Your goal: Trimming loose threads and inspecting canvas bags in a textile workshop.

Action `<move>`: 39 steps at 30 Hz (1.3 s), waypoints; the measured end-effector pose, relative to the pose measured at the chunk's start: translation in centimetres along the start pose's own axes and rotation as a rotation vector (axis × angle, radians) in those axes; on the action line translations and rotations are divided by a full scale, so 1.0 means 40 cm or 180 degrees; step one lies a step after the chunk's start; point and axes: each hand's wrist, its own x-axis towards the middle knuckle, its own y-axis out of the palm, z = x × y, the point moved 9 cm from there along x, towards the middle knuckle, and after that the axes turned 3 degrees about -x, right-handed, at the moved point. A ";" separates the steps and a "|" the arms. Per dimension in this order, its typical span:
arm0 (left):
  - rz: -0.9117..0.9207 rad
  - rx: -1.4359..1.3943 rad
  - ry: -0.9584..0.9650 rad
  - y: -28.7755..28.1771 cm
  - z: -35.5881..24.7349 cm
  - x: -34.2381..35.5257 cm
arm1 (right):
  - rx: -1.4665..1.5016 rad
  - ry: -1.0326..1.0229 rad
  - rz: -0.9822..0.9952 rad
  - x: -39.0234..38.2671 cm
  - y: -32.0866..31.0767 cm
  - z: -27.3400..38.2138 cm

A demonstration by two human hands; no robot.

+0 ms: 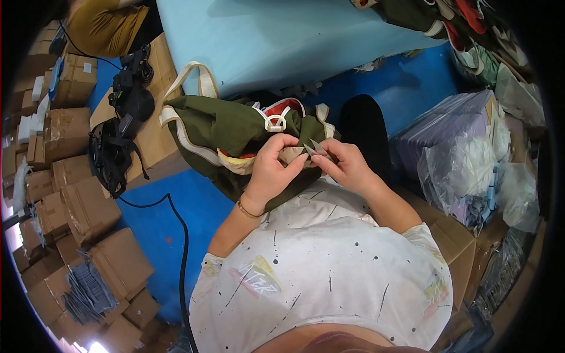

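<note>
An olive-green fabric bag with off-white straps and red lining lies across my lap. My left hand is closed, thumb and finger pinching a beige edge of the bag. In my right hand is a pair of small thread snips, mostly hidden by the fingers; two pointed grey blades stick out toward the left fingertips. The hands nearly meet over the bag. Just above them sits a white ring buckle on a short strap. A loop handle rises at the bag's far left.
A light-blue covered table stands ahead. Left, a wooden bench carries black headgear and cables; a black cable runs down the blue floor. Cardboard boxes pile up farther left. Plastic-wrapped stacks stand right. Another person's sleeve shows far left.
</note>
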 end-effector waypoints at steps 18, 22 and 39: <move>-0.0288 0.0880 0.0663 -0.004 -0.098 -0.002 | -0.0025 -0.0063 -0.0767 0.015 -0.058 0.001; -0.0340 0.1395 0.0584 -0.007 -0.086 -0.013 | 0.0009 0.0269 -0.0642 0.012 -0.055 -0.005; 0.0004 0.0524 -0.0232 -0.011 0.013 0.008 | 0.1263 0.0360 -0.0247 0.029 0.021 -0.058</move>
